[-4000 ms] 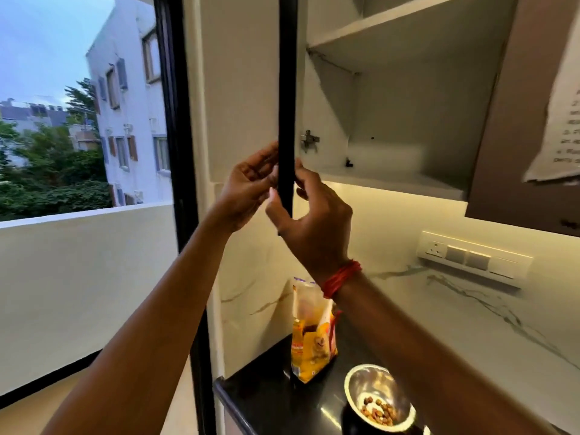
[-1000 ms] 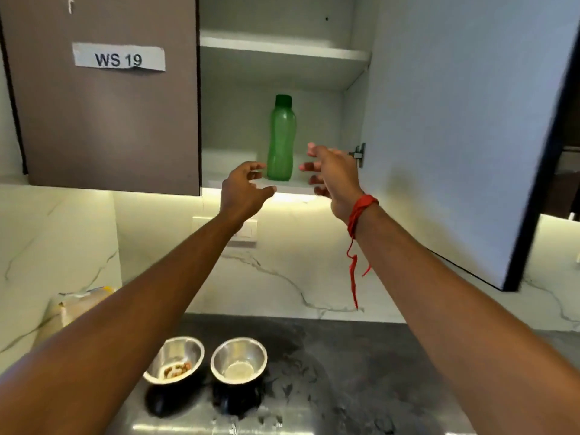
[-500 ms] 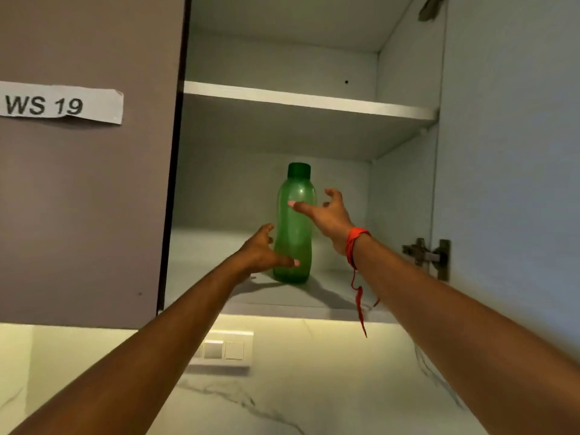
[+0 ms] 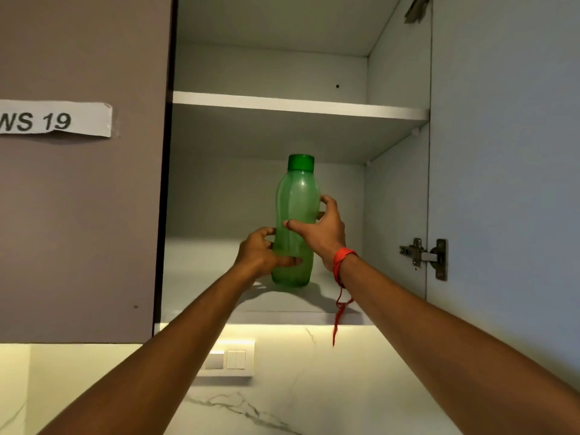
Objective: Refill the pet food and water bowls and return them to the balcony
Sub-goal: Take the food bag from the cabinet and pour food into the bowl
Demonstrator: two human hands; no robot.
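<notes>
Half a second ago both hands were spread open on either side of the green bottle [image 4: 298, 189]; now they grasp it. The left hand [image 4: 259, 254] wraps its fingers [image 4: 265, 231] round the lower body from 9 o'clock. The right hand [image 4: 320, 232] curls round the middle from 3 o'clock, thumb across the front. The capped bottle stands upright on the cabinet's lower shelf [image 4: 204, 277].

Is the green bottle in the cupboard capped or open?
Capped. The cap sits on the neck of the green bottle, upright on the lower shelf, gripped by the left hand and right hand.
</notes>
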